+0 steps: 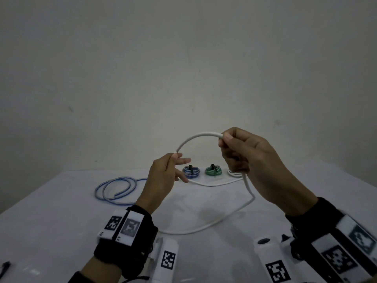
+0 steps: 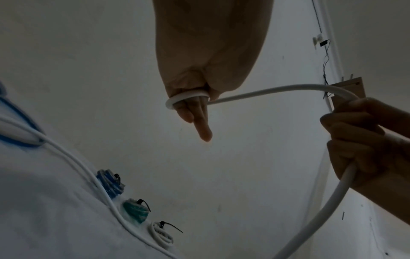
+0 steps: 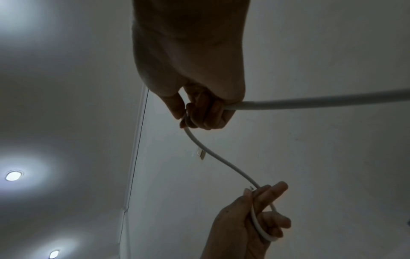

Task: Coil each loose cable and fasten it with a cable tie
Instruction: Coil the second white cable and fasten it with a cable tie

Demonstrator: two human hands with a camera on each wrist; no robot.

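Both hands are up off the table [image 1: 61,231] and working the white cable [image 1: 195,137] in mid-air. The left hand [image 1: 163,176] is pinching the cable's free end between thumb and fingers, and the left wrist view is showing a first small turn wrapped round two fingers [image 2: 200,121], which looks like the core for the coil to build on. The right hand [image 1: 251,166] is curling its fingers round the cable a little way along, thumb pressing on top, so an arch of cable is spanning between the two hands; that grip is likely there to feed slack and steer the next loop. From the right fist the rest is dropping to the table, sweeping toward the near edge and running back toward the far edge. Along that far edge three finished bundles are sitting in a row: a blue coil [image 1: 191,171], a green coil [image 1: 213,170] and a white coil [image 2: 160,234], each cinched with a black tie. Toward the far left the loose blue cable [image 1: 116,188] is lying in open loops, not yet tied. A dark strip at the near left corner may be a spare tie [image 1: 5,267], though it is too small to be sure.
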